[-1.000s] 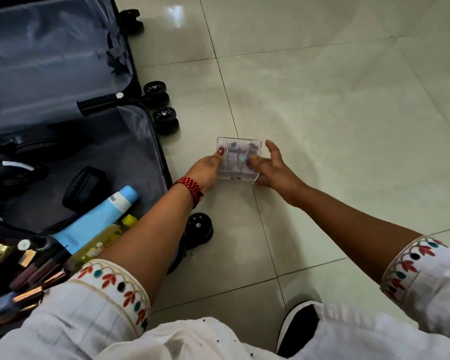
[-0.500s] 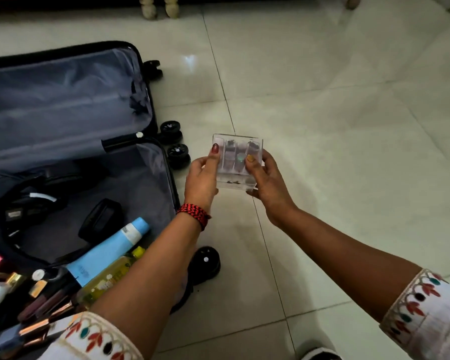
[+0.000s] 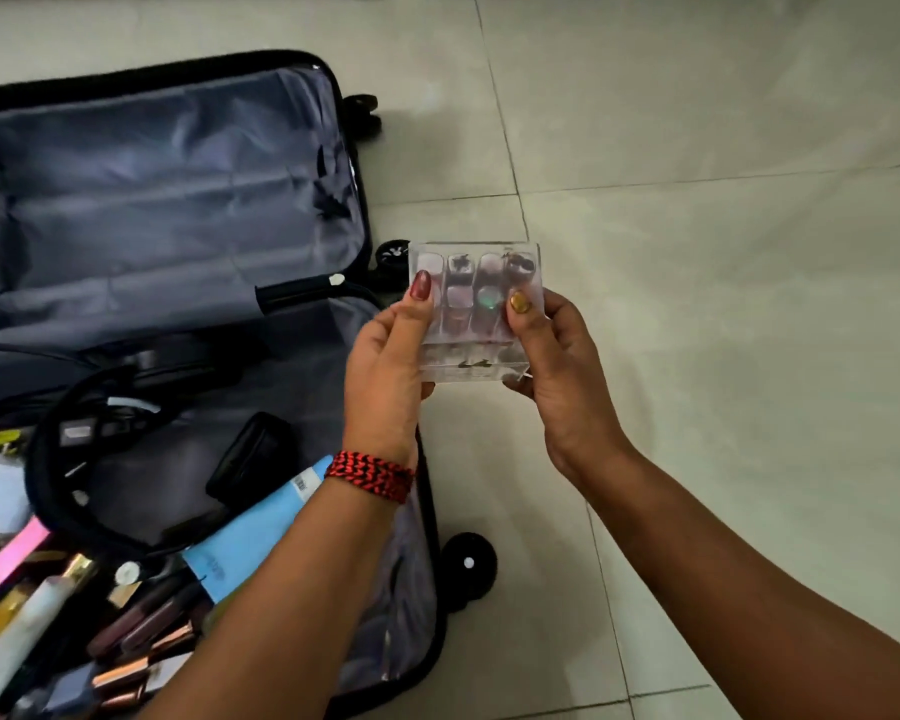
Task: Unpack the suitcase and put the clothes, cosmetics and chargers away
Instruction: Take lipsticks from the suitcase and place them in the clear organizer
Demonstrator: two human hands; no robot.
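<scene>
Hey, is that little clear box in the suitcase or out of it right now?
Out. The left hand and right hand hold the clear box over the floor, beside the open suitcase.

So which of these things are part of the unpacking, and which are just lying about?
Part of the job: clear box, held in the left hand and right hand; suitcase; blue tube; cables; makeup tubes; black case.
Just there: floor tiles; red wristband.
</scene>
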